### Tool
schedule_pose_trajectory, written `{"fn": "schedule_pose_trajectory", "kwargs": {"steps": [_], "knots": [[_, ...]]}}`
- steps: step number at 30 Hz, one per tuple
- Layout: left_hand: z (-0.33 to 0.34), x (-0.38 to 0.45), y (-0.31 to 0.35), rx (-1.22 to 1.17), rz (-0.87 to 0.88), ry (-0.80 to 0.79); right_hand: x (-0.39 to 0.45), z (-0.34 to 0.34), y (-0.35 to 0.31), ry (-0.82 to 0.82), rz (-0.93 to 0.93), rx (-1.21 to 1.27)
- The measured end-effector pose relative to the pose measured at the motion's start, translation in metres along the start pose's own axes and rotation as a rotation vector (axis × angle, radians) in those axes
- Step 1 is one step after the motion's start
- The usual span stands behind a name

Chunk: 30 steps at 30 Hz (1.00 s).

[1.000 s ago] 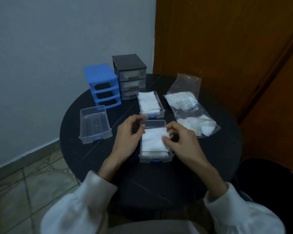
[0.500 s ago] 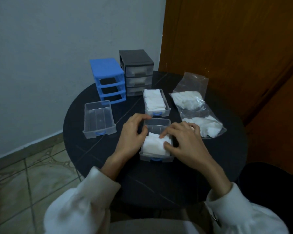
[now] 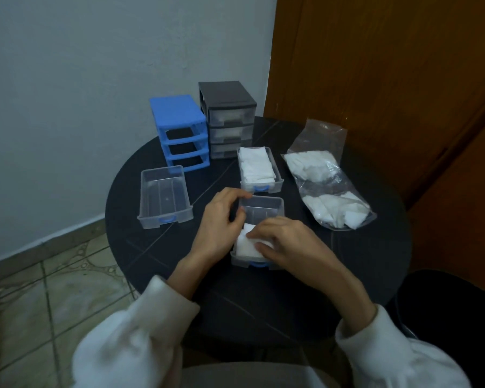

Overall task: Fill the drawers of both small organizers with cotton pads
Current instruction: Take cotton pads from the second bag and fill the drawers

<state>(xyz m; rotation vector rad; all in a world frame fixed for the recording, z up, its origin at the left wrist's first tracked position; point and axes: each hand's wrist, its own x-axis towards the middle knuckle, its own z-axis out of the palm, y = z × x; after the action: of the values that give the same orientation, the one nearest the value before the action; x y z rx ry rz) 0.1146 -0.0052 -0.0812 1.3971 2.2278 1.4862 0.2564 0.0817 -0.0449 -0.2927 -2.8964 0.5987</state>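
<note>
A person sits at a round black counter (image 3: 157, 264) and works with both hands. Right in front of them is a clear drawer (image 3: 263, 210) with a blue handle. A stack of white cotton pads (image 3: 248, 242) lies in the near end of it, and the far end shows bare plastic. The right hand (image 3: 289, 245) lies on top of the pads with its fingers bent, pressing them down into the drawer. The left hand (image 3: 221, 219) is curled against the left side of the same drawer, with fingertips at the far left corner of its rim and on the edge of the pads. Just behind this drawer sits a second clear drawer (image 3: 259, 170) packed with white pads. To the left, well apart from the hands, is a third clear drawer (image 3: 164, 196) with nothing in it. At the back of the counter stand two small organizers side by side. The blue organizer (image 3: 179, 130) on the left has three open slots with no drawers in them. The black organizer (image 3: 227, 119) next to it has its three drawers pushed in. On the right side of the counter lies a clear plastic bag (image 3: 325, 175) with more white pads inside. The person wears white sleeves (image 3: 132, 340).
</note>
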Motion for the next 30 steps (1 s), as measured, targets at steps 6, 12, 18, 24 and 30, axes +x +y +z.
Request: {"fn": "schedule_pose_trajectory", "kwargs": {"steps": [6, 12, 18, 24, 30], "knots": [[-0.002, -0.001, 0.004, 0.027, -0.005, -0.013, -0.001, -0.001, 0.001, -0.010, 0.001, -0.009], [-0.005, 0.002, 0.012, 0.067, 0.038, -0.018, -0.019, -0.019, 0.014, 0.227, 0.107, 0.249], [0.007, 0.017, 0.048, 0.045, 0.118, -0.113, -0.051, -0.030, 0.052, 0.578, 0.305, 0.280], [0.054, 0.040, 0.082, 0.157, 0.194, -0.302, -0.062, -0.021, 0.089, 0.728, 0.512, 0.291], [0.091, 0.042, 0.085, 0.122, 0.140, -0.388, -0.052, -0.007, 0.102, 0.708, 0.500, 0.384]]}}
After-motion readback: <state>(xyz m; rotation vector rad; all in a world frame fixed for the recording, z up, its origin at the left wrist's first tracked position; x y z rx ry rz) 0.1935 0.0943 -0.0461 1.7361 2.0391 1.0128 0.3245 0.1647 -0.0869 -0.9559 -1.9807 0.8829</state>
